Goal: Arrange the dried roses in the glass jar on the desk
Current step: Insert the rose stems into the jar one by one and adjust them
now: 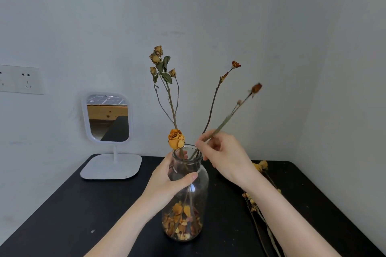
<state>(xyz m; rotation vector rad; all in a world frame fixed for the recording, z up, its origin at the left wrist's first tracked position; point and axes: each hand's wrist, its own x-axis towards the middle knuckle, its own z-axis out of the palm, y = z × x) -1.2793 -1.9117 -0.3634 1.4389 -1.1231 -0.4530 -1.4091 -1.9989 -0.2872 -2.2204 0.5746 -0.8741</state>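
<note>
Left hand (pixel 167 181) wraps the neck of the glass jar (pixel 186 194) at table (pixel 62 215) centre, apparently steadying it, while right hand (pixel 225 154) pinches a dried rose stem (pixel 227 117) (bloom blurred) angled toward the mouth; spare roses (pixel 259 194) lie right.

The rose bud (pixel 256 88) at the two o'clock end of the stem (pixel 225 120) pinched by the right hand (pixel 226 157) is smeared by motion blur, its petals unreadable. The right forearm hides the middle of the loose dried roses (pixel 260 166) lying on the desk (pixel 73 210); their stems run off the frame at five o'clock. The left hand (pixel 167 181) covers the nine o'clock shoulder of the glass jar (pixel 200 185). The wall socket (pixel 20 79) is cut by the edge at nine o'clock. Both forearms leave the frame at six o'clock.
</note>
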